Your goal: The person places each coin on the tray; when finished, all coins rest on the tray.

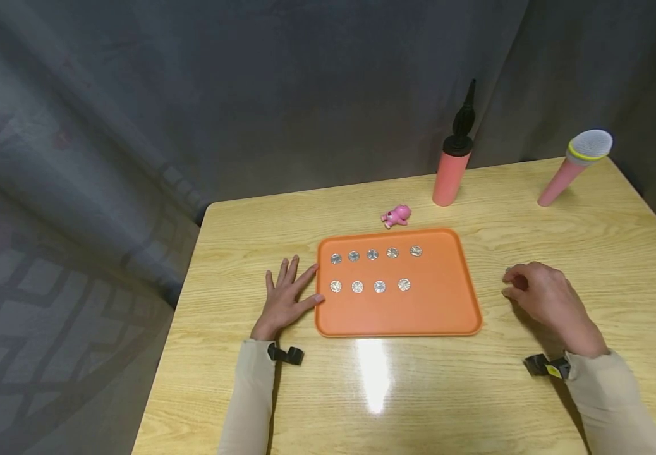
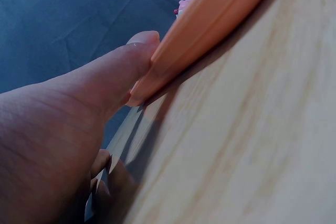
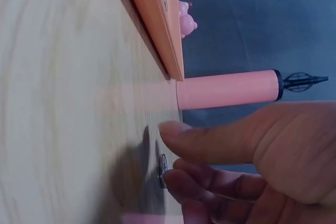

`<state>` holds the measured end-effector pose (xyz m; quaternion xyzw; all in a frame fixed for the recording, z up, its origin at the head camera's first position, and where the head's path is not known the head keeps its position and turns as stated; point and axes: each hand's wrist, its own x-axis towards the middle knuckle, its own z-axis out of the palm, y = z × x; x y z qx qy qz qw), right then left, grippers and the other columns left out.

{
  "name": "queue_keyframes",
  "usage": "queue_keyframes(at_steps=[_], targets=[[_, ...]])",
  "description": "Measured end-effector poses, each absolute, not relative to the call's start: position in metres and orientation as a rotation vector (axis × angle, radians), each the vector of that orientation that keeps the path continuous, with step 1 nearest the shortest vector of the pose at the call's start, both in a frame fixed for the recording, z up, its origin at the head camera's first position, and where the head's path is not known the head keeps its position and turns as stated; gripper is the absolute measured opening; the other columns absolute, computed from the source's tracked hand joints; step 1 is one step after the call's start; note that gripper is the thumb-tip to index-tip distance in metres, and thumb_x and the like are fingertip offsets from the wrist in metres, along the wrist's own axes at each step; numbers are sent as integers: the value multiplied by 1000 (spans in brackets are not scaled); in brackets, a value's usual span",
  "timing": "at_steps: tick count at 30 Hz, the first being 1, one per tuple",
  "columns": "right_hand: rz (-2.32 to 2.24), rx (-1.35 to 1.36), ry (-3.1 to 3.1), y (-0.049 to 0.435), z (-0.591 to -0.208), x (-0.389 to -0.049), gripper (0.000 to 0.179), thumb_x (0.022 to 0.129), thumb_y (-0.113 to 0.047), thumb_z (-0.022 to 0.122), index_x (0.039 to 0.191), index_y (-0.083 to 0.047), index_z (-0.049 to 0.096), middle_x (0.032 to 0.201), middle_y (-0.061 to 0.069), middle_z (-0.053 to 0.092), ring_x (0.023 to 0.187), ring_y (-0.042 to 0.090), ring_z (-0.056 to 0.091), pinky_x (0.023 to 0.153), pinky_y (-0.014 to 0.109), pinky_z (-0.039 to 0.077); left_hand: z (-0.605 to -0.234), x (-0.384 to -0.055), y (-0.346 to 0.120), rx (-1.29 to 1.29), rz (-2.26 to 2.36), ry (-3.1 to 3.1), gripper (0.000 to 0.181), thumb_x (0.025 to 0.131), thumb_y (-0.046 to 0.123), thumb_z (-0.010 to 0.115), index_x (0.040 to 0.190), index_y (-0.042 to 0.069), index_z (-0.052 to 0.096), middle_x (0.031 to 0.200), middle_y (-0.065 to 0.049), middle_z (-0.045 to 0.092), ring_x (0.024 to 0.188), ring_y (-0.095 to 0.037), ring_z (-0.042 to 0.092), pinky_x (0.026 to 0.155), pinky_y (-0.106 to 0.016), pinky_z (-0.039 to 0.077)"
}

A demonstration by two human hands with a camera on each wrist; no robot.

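Note:
An orange tray [image 1: 438, 309] bears two rows of round silver coins [image 1: 380, 286], several in each. My left hand [image 1: 285, 303] lies at the tray's left side with its fingers spread; the thumb [image 2: 144, 40] touches the tray's outer wall. Right of the tray, my right hand [image 1: 550, 300] hovers low above the table with its thumb and fingers bent and parted. One more coin [image 3: 163, 170] lies on the table right at the fingertips of that hand, partly covered by them in the head view.
Behind the tray lies a small pink toy figure [image 1: 396, 216]. A pink hand pump [image 1: 450, 180] with a black top stands at the back, and a pink toy microphone [image 1: 561, 180] stands farther right. A dark curtain [image 1: 316, 95] hangs beyond the wooden table [image 1: 237, 234].

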<state>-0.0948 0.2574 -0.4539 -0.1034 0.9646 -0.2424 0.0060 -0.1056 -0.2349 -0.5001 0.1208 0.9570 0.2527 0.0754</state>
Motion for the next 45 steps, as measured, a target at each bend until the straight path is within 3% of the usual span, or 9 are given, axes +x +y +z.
queue_keyframes(at_steps=[6,12,19,23,30,33,40,45], targets=[[-725,-323,2994,258,-454,-95,20,80,-8,80,96,1,71,79,11,68,72,20,60,58,31,44,-500,-105,-235,358,759,2873,71,94,52,63,156,37,33,171,-11,6,159,-34,-5,120,-68,-12],[-748,-306,2993,262,-451,-95,21,82,-6,78,100,3,71,83,16,72,73,26,66,59,39,51,-499,-105,-234,368,771,2881,72,93,53,62,156,35,34,171,-12,7,159,-37,-4,120,-69,-11],[-817,-209,3049,285,-442,-96,20,84,-8,77,98,5,72,84,23,73,68,26,68,55,26,45,-498,-106,-235,378,767,2889,72,93,56,61,156,35,34,171,-13,7,159,-38,-3,119,-70,-10],[-815,-179,3021,291,-444,-95,23,85,-9,78,100,6,71,86,24,73,69,25,68,56,25,44,-498,-105,-236,373,772,2881,72,93,56,62,156,36,34,171,-12,7,159,-37,-3,119,-70,-11],[-782,-270,3035,280,-456,-104,29,82,-12,81,102,5,71,82,18,72,72,25,66,58,36,49,-498,-105,-234,369,767,2880,72,93,54,62,157,35,34,171,-12,7,159,-36,-3,120,-69,-11],[-764,-292,3060,275,-458,-108,24,81,-9,80,99,4,72,79,16,72,69,24,65,57,38,49,-499,-105,-234,378,772,2879,72,93,56,61,157,35,34,171,-13,7,159,-37,-3,119,-70,-11],[-708,-366,3174,266,-459,-117,7,82,4,70,88,1,72,77,16,72,67,33,67,61,56,51,-499,-106,-235,398,785,2889,74,92,67,55,156,35,35,170,-15,9,158,-40,-1,119,-72,-9],[-663,-346,3162,263,-459,-122,6,84,4,66,85,0,70,75,15,70,65,32,63,58,57,49,-502,-106,-236,398,815,2899,76,91,71,52,155,35,37,170,-16,11,158,-41,1,118,-72,-9]])
